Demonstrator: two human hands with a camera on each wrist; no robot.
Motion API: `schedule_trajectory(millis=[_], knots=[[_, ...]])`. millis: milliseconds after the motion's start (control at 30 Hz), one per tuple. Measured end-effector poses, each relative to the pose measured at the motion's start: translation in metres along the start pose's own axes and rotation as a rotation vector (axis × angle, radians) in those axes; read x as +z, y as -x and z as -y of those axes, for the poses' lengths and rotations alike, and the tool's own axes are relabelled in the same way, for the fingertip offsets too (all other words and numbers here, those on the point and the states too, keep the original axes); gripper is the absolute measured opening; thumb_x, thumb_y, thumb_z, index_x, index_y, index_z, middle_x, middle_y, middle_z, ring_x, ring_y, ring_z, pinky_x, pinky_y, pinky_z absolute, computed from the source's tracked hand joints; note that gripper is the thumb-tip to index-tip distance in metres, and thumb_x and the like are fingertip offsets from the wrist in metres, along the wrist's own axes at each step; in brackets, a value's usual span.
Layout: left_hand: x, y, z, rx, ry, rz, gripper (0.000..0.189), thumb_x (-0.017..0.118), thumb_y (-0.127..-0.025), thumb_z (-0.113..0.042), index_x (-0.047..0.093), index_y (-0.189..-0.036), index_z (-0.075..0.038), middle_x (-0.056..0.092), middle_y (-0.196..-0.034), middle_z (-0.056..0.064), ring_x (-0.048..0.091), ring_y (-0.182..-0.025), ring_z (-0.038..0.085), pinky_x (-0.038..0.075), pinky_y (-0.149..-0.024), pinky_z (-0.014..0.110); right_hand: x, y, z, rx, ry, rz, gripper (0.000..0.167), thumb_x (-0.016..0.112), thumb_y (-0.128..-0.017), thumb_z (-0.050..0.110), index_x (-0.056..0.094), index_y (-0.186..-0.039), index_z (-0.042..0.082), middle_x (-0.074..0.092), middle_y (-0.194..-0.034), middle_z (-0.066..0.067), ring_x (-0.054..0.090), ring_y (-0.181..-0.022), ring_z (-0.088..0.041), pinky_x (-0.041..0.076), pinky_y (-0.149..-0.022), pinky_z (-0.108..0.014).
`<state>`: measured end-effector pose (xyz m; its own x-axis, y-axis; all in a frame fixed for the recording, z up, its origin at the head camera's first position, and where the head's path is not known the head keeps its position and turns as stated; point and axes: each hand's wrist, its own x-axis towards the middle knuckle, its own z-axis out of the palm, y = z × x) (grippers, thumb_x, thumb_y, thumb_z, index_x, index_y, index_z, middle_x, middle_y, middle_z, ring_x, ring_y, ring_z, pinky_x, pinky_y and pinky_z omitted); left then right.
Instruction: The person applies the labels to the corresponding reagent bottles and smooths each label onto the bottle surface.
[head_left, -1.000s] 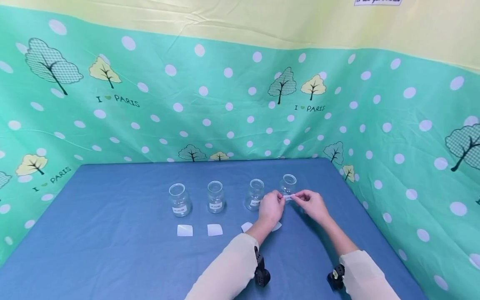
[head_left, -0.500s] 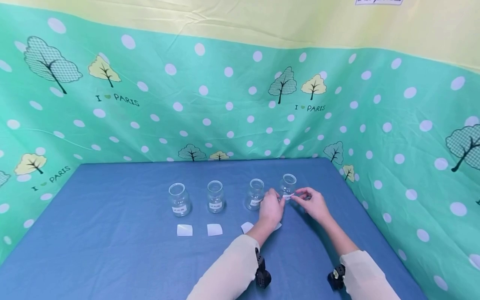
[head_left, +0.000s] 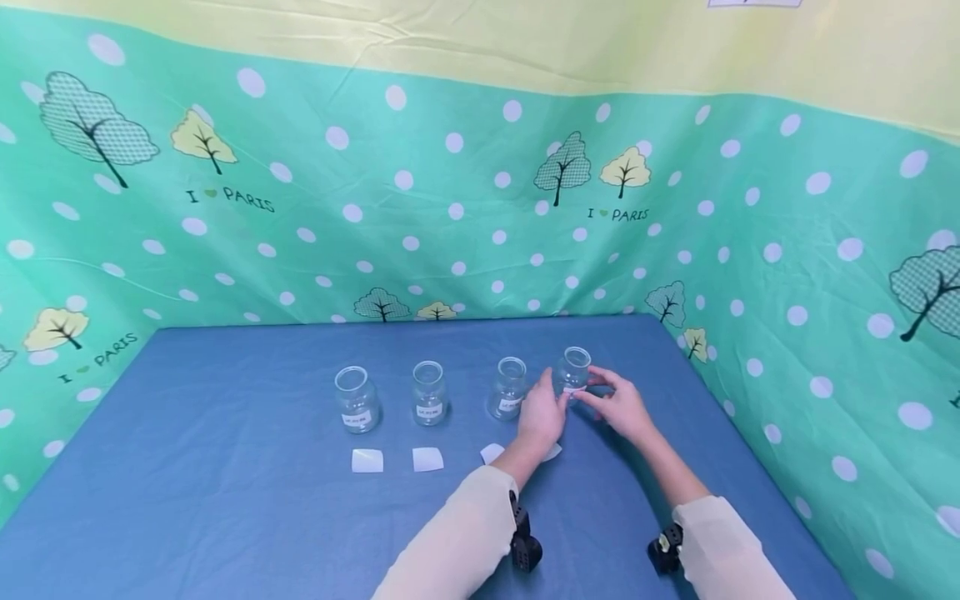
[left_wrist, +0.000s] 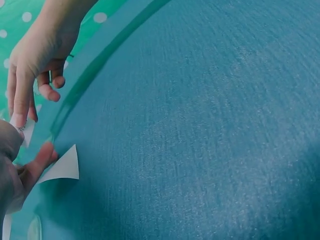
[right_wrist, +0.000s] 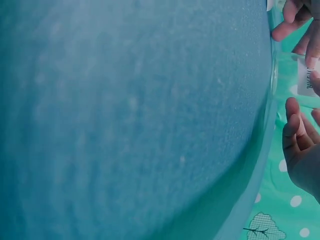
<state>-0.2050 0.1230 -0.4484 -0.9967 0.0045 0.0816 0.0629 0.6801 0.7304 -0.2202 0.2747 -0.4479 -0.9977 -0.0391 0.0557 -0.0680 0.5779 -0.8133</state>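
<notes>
A clear glass jar (head_left: 577, 365) stands at the right end of a row, with a small white printed label (head_left: 573, 389) on its front. My left hand (head_left: 542, 417) holds the jar's left side, its thumb at the label. From the right, my right hand (head_left: 624, 408) reaches round the jar, fingers along its side and thumb on the label. In the right wrist view, black print shows on the label (right_wrist: 305, 79) between the two hands. White paper (left_wrist: 65, 166) lies beside my left hand (left_wrist: 15, 172) in the left wrist view. My hands hide part of the jar.
Several more glass jars stand to the left, including a left-end jar (head_left: 356, 400), a middle jar (head_left: 429, 392) and a nearer one (head_left: 509, 387); each bears a white label. White paper pieces (head_left: 367, 461) lie before them on the blue tablecloth (head_left: 262, 500). Green dotted fabric (head_left: 450, 242) hangs behind.
The label, first stretched between both hands' fingertips before the jar, now lies against its front. My fingers have moved up and round the jar's sides. The other jars and papers stay put.
</notes>
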Motion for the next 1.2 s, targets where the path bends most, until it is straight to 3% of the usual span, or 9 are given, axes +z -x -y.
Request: schedule_trajectory(millis=[433,700,967,1100,1200], knots=[[-0.0035,-0.0012,0.0011,0.047,-0.036,-0.024,0.045,0.055,-0.094,-0.027,0.048,-0.135,-0.008,0.066,-0.115,0.013,0.066,-0.1,0.029,0.052,-0.083,0.039,-0.0073,-0.0005,-0.0058,-0.026,-0.072,0.065,0.056,0.067,-0.086,0.03,0.05,-0.135,0.008,0.063,-0.117,-0.023,0.061,-0.051,-0.016,0.049,-0.046,-0.032],[-0.0052,0.001,0.0014,0.039,-0.044,0.007,0.047,0.051,-0.096,-0.028,0.044,-0.138,-0.008,0.065,-0.119,0.012,0.065,-0.103,0.028,0.052,-0.085,0.038,-0.01,0.0022,-0.0075,0.013,-0.081,0.06,0.047,0.057,-0.092,0.034,0.052,-0.133,0.012,0.064,-0.07,-0.024,0.059,-0.05,-0.016,0.049,-0.048,-0.033],[-0.0058,0.0006,0.003,0.049,-0.008,0.0,0.046,0.051,-0.096,-0.027,0.045,-0.137,-0.007,0.062,-0.124,0.013,0.062,-0.108,0.028,0.05,-0.089,0.038,-0.0088,0.0022,-0.0084,0.014,-0.146,0.09,0.054,0.064,-0.088,0.031,0.049,-0.135,0.009,0.061,-0.119,-0.025,0.064,-0.055,-0.019,0.05,-0.048,-0.033],[-0.0058,-0.0004,0.0043,0.057,0.002,0.0,0.046,0.052,-0.096,-0.027,0.047,-0.136,-0.005,0.062,-0.124,0.014,0.062,-0.109,0.028,0.05,-0.091,0.038,-0.0081,0.0017,-0.0085,0.005,-0.148,0.09,0.055,0.064,-0.088,0.032,0.049,-0.136,0.008,0.062,-0.117,-0.025,0.064,-0.055,-0.019,0.05,-0.048,-0.033],[-0.0058,-0.0009,0.0053,0.064,-0.006,0.0,0.046,0.051,-0.096,-0.027,0.047,-0.136,-0.005,0.062,-0.123,0.014,0.062,-0.109,0.028,0.05,-0.091,0.038,-0.0084,0.0018,-0.0092,0.0,-0.132,0.085,0.053,0.061,-0.09,0.033,0.049,-0.136,0.009,0.067,-0.1,-0.026,0.063,-0.054,-0.019,0.05,-0.048,-0.034]])
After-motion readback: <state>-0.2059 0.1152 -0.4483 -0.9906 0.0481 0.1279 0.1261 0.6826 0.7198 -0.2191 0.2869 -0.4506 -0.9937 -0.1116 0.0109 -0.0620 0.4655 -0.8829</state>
